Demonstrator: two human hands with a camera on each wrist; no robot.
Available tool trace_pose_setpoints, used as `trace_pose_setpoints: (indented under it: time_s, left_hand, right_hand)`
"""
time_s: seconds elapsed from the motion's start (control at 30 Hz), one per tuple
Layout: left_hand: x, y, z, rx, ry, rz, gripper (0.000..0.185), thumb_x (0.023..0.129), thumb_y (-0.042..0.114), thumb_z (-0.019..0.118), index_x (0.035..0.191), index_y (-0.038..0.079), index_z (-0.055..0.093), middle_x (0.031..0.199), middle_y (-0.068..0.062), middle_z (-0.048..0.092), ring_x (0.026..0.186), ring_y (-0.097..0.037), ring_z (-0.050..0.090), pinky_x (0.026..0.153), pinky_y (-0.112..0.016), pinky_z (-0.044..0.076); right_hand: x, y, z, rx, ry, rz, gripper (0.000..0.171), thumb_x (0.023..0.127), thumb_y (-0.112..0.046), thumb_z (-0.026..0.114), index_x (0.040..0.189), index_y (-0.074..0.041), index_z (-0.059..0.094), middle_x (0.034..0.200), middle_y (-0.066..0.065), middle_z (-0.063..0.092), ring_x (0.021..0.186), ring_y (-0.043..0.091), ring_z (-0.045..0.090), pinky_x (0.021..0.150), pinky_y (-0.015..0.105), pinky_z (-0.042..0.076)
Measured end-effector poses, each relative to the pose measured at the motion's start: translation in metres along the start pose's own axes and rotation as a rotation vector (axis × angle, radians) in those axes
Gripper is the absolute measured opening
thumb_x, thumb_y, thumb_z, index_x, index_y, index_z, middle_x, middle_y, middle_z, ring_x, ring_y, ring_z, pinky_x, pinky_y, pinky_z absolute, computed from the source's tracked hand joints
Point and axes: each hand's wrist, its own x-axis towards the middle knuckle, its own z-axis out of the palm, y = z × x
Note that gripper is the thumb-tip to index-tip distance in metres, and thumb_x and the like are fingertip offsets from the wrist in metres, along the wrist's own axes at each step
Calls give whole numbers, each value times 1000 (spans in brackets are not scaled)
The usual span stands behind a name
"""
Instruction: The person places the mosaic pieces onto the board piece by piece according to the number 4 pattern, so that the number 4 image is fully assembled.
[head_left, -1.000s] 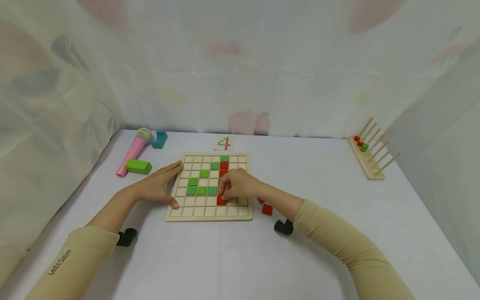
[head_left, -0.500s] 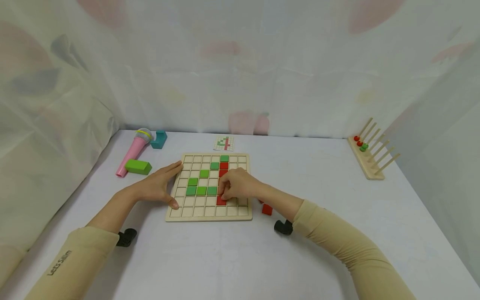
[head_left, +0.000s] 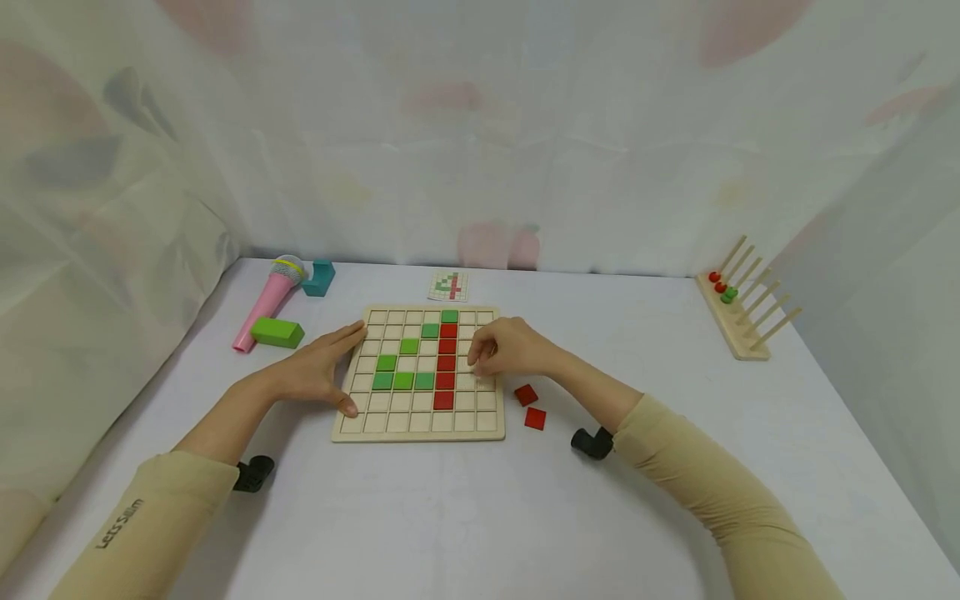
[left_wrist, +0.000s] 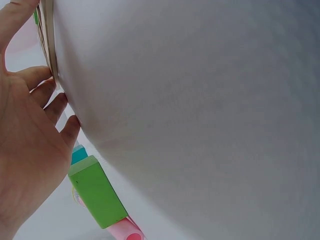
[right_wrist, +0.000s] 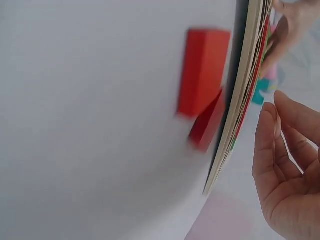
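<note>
A wooden grid board [head_left: 390,425] lies on the white table in the head view. My left hand [head_left: 318,367] rests spread along its left edge, fingers and thumb touching the rim. Green tiles [head_left: 403,381] fill several cells in a stepped outline, and a column of red tiles [head_left: 446,363] runs down to their right. My right hand [head_left: 510,346] hovers over the board's right side, fingers loosely bent, holding nothing. In the right wrist view nothing shows between thumb and fingers. Two loose red tiles, one nearer the board [head_left: 526,395] and one in front [head_left: 535,418], lie beside it.
Behind the board lies a small pattern card [head_left: 448,286]. At left are a pink toy microphone [head_left: 266,304], a green block [head_left: 277,332] and a teal block [head_left: 318,278]. A pegged wooden stand [head_left: 731,321] with beads stands at far right.
My right hand has let go of the lowest red tile in the column and moved up and right, uncovering the red column and the loose tiles. My left hand has stayed put.
</note>
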Motion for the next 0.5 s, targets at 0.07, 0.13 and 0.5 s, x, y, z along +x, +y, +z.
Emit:
trace_pose_setpoints:
  time_s: [0.07, 0.13, 0.5]
  left_hand:
    - [0, 0, 0, 2, 0, 1, 136, 57, 55, 89, 156, -2, 17, 167, -20, 10, 152, -48, 13, 118, -67, 18]
    - [0, 0, 0, 1, 0, 0, 136, 57, 55, 89, 156, -2, 17, 167, -20, 10, 152, -48, 13, 119, -67, 18]
    - [0, 0, 0, -5, -6, -5, 135, 58, 55, 89, 157, -2, 16, 167, -20, 10, 152, -47, 12, 119, -67, 18]
  right_hand:
    - [-4, 6, -4, -12, -6, 6, 8, 83, -9, 73, 90, -12, 74, 79, -1, 69, 71, 9, 59, 65, 19, 49]
    - [-7, 13, -8, -19, -16, 13, 7, 83, -10, 73, 90, -13, 74, 79, -1, 69, 71, 9, 59, 65, 20, 49]
    - [-25, 46, -24, 28, -196, 15, 17, 85, -6, 71, 100, -14, 72, 90, 0, 72, 80, 11, 65, 78, 25, 53]
